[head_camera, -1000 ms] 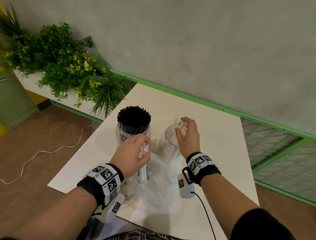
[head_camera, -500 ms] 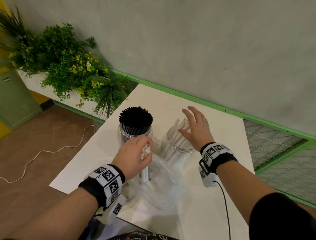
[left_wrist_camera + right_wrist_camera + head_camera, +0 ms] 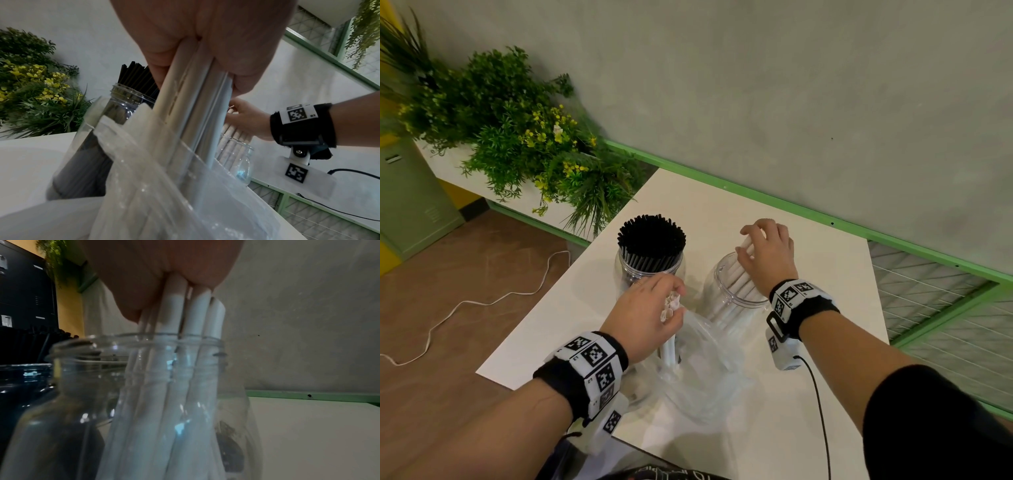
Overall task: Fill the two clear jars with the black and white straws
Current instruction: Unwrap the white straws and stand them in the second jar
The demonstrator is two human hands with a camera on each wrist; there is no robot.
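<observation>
Wrist view shows white straws under hidden palm.

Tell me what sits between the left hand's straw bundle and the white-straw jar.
In the head view, only the crumpled clear plastic bag lies between the left hand and the white-straw jar; otherwise the gap is bare.

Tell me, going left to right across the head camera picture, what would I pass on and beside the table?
Green plants → jar of black straws → left hand gripping a bunch of white straws → jar of white straws → right hand resting on that jar's straws → wire mesh panel.
</observation>
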